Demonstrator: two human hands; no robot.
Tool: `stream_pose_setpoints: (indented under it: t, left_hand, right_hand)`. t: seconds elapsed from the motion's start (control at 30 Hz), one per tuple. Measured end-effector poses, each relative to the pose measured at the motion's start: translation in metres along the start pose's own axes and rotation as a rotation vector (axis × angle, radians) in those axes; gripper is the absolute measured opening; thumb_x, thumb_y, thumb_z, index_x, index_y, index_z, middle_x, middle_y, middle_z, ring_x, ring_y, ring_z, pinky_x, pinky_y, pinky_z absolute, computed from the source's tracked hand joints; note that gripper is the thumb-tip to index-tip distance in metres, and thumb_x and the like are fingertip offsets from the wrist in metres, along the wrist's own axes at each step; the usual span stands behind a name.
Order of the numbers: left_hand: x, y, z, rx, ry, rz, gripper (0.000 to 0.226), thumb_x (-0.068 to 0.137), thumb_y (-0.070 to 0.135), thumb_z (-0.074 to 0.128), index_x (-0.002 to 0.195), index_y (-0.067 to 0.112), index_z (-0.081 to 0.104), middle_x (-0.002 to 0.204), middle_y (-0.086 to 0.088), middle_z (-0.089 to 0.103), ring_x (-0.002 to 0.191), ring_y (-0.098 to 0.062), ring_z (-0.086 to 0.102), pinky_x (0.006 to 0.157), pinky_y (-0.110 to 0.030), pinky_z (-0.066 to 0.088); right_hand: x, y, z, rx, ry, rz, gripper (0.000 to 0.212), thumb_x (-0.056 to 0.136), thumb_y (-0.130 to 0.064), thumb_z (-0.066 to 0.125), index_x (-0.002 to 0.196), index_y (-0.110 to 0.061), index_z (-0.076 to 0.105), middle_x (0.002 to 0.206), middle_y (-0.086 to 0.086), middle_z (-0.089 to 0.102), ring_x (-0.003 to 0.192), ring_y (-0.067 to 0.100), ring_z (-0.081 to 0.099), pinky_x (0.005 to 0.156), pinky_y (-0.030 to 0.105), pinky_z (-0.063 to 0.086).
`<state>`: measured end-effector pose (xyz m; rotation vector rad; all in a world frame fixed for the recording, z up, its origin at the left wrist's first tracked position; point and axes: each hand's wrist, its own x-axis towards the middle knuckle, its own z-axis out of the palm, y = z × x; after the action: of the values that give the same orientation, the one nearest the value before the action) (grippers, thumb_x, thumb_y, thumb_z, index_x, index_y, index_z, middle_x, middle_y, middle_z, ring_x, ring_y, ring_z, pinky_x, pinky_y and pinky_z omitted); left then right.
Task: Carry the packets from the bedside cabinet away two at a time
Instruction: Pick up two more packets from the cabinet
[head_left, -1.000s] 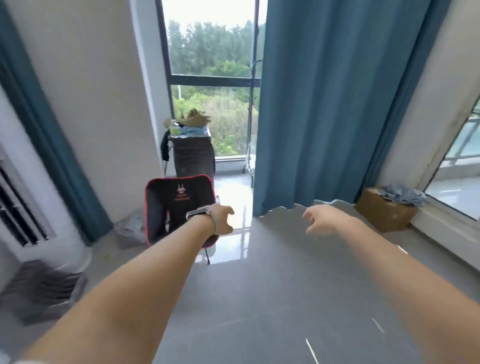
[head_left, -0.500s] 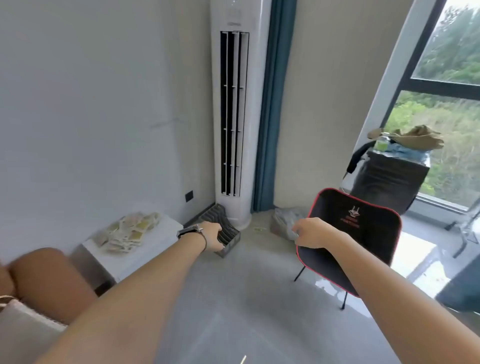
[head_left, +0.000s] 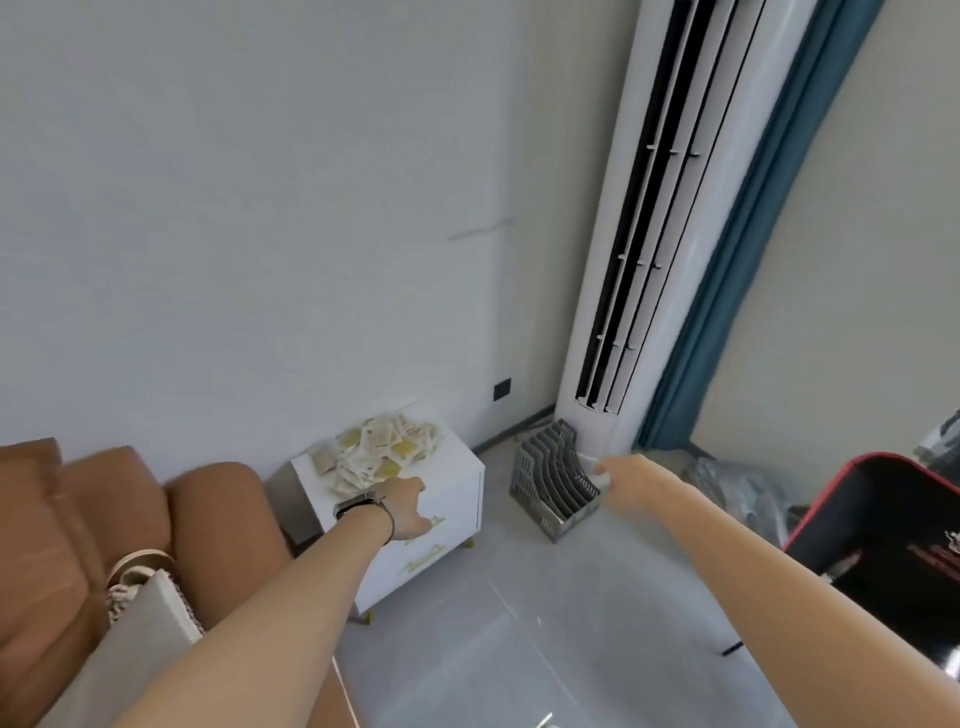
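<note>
A heap of small white and yellow packets (head_left: 376, 452) lies on top of a white bedside cabinet (head_left: 457, 486) with gold drawer handles, standing against the wall. My left hand (head_left: 408, 506), with a watch on its wrist, is stretched out in front of the cabinet, below the heap, fingers loosely curled and holding nothing. My right hand (head_left: 631, 480) reaches forward to the right of the cabinet, in front of the grey file rack, and is also empty with relaxed fingers. Both hands are well short of the packets.
A brown padded headboard (head_left: 119, 514) and a pale bag (head_left: 140, 618) sit at the left. A grey file rack (head_left: 558, 488) stands on the floor beside a tall white air conditioner (head_left: 644, 249). A teal curtain (head_left: 753, 244) hangs behind; a black-and-red chair (head_left: 883, 545) is at right.
My view has swung left from the window and chair to the cabinet corner. The cabinet and packets are now closer and more central. Both arms stay outstretched and empty.
</note>
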<state>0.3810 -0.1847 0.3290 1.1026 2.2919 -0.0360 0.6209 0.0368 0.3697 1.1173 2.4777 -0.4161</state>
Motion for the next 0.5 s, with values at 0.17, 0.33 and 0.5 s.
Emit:
stream_pose_setpoints:
  t: [0.17, 0.33, 0.5]
  left_hand:
    - [0.068, -0.035, -0.028, -0.003, -0.046, -0.077, 0.069, 0.092, 0.038, 0.051, 0.153, 0.022, 0.023, 0.153, -0.004, 0.036, 0.133, -0.023, 0.045, 0.104, -0.034, 0.044]
    - [0.123, -0.084, -0.045, -0.105, -0.054, -0.244, 0.066, 0.091, 0.035, 0.049, 0.152, 0.027, 0.025, 0.143, -0.005, 0.046, 0.116, -0.022, 0.057, 0.092, -0.031, 0.051]
    - [0.162, -0.12, -0.064, -0.213, 0.001, -0.337, 0.058, 0.091, 0.034, 0.05, 0.146, 0.028, 0.033, 0.135, -0.002, 0.054, 0.117, -0.021, 0.056, 0.094, -0.033, 0.05]
  right_hand:
    - [0.121, -0.031, -0.036, -0.079, -0.019, -0.112, 0.044, 0.092, -0.025, 0.052, 0.136, -0.02, 0.049, 0.133, 0.003, 0.055, 0.116, 0.024, 0.055, 0.098, 0.039, 0.049]
    - [0.235, -0.07, -0.061, -0.132, -0.09, -0.204, 0.051, 0.094, -0.027, 0.051, 0.143, -0.02, 0.042, 0.143, 0.002, 0.047, 0.128, 0.023, 0.048, 0.104, 0.035, 0.043]
    - [0.323, -0.141, -0.074, -0.19, -0.132, -0.303, 0.052, 0.09, -0.023, 0.049, 0.141, -0.024, 0.044, 0.141, 0.0, 0.049, 0.126, 0.023, 0.049, 0.102, 0.037, 0.045]
